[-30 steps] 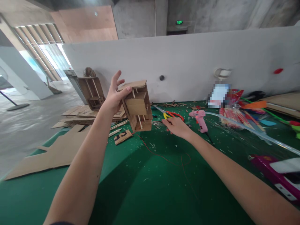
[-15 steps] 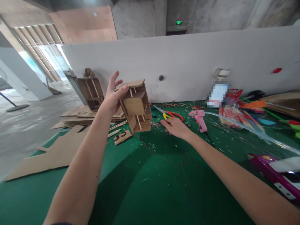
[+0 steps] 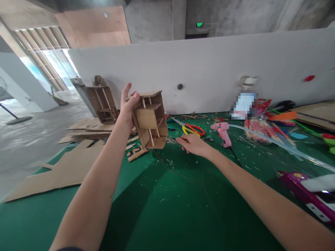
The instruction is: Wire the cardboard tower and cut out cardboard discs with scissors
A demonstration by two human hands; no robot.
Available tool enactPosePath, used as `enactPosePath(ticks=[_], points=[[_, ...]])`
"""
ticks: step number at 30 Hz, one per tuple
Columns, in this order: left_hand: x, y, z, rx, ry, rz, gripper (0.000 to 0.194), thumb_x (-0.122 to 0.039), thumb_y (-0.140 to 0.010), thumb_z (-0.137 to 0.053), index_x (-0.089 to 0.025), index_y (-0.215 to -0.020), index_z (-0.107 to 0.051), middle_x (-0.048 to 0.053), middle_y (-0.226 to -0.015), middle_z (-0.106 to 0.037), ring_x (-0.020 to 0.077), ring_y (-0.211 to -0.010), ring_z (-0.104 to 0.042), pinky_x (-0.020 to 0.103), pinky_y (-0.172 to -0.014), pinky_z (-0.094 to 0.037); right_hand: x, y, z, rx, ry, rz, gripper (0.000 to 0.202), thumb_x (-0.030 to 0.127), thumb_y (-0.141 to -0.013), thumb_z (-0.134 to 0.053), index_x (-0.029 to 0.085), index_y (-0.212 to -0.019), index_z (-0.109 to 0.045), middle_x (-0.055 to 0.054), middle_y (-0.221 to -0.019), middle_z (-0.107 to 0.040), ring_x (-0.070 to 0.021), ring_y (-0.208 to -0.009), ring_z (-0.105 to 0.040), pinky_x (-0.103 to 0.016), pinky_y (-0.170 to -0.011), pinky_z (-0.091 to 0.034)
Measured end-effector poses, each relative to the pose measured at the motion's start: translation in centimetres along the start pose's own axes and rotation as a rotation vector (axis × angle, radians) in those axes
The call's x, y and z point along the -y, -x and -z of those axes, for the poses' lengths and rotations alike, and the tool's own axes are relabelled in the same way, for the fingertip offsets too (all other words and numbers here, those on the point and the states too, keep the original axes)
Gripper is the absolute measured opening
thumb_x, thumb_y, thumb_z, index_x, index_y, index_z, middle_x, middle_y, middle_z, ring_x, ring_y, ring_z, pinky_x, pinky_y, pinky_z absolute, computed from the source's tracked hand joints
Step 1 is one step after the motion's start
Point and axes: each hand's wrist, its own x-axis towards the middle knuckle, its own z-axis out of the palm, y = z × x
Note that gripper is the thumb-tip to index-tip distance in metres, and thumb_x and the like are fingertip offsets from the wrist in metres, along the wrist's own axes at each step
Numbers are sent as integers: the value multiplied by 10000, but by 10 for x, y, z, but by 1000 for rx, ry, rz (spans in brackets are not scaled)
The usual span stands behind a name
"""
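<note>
My left hand (image 3: 128,106) grips the upper left edge of a small cardboard box frame (image 3: 147,120), with the thumb over its top. Thin white sticks stand inside its open compartments, and it is tilted just above the table. A thin red wire (image 3: 167,166) runs from near its lower edge across the green surface. Right of the frame, my right hand (image 3: 195,143) has its thumb and finger pinched together. Something slender seems to point from them toward the frame's lower corner, too small to name. Behind that hand lie scissors (image 3: 192,129) with yellow and red handles.
A pink glue gun (image 3: 223,134) stands right of my right hand. Flat cardboard sheets (image 3: 60,167) and another cardboard frame (image 3: 102,103) are on the left. Packaged sticks (image 3: 267,132) and a purple device (image 3: 306,195) lie right. A white panel (image 3: 209,69) rises behind the table (image 3: 167,216).
The cardboard frame has shifted slightly left and down and turned a little. My left hand's grip has moved with it. My right hand has moved slightly left and down, still pinched.
</note>
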Motion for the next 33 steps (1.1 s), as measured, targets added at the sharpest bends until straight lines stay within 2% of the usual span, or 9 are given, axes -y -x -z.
enactPosePath(ticks=[6,10,14,18,22,25,27,31,33], points=[[5,3,-2,-40,60,34,697,-508,-687,-695,-332,-1310,-437,49,-1198,-584,228,-1015,-616,338,-852,-501,0,2,-2,88,-32,36,309,448,-870,-496,180,-726,-548,-26,-682,-650,-93,-441,-558,-233,-462,-394],[8,12,-8,-79,95,77,695,-465,-714,-670,-320,-1341,-406,56,-1198,-605,216,-1006,-628,324,-836,-508,0,4,1,101,-30,49,293,426,-866,-497,182,-707,-528,-16,-658,-637,-102,-450,-565,-228,-461,-386],[10,20,-14,-101,104,144,736,-450,-721,-655,-281,-1378,-371,54,-1200,-618,217,-1072,-610,318,-892,-492,3,6,8,67,171,91,321,433,-883,-474,188,-686,-541,-9,-614,-615,-111,-457,-539,-242,-478,-340],[14,30,-15,-68,166,213,723,-522,-759,-599,-275,-1394,-357,48,-1240,-612,244,-1121,-593,356,-919,-494,8,6,9,45,355,145,309,422,-883,-473,193,-714,-593,-24,-615,-610,-138,-527,-531,-260,-498,-299],[21,47,-13,18,265,365,641,-598,-777,-550,-269,-1322,-473,45,-1193,-652,283,-1109,-604,408,-930,-499,12,6,4,61,396,180,302,420,-869,-483,198,-715,-616,-34,-616,-605,-154,-563,-522,-269,-507,-287],[27,58,-10,57,314,497,680,-696,-775,-466,-239,-1276,-524,75,-1103,-693,303,-1081,-620,438,-935,-497,13,6,0,60,431,190,311,424,-869,-473,196,-716,-619,-42,-609,-596,-159,-561,-518,-272,-501,-274],[30,64,-6,41,337,571,731,-750,-770,-394,-226,-1258,-538,86,-1046,-712,311,-1058,-632,451,-927,-499,13,7,-1,48,451,188,321,430,-873,-463,193,-722,-617,-48,-617,-595,-163,-565,-519,-274,-500,-269],[40,79,6,28,386,761,679,-704,-816,-371,-217,-1259,-534,84,-956,-734,316,-1017,-652,463,-901,-512,14,8,-2,44,482,179,322,432,-880,-459,192,-735,-618,-56,-639,-606,-168,-585,-532,-279,-506,-273],[45,89,9,48,436,802,632,-651,-850,-372,-215,-1286,-511,83,-957,-735,307,-1003,-660,454,-897,-515,16,8,-2,53,494,177,322,427,-883,-457,191,-733,-618,-60,-640,-607,-169,-583,-532,-282,-503,-270]])
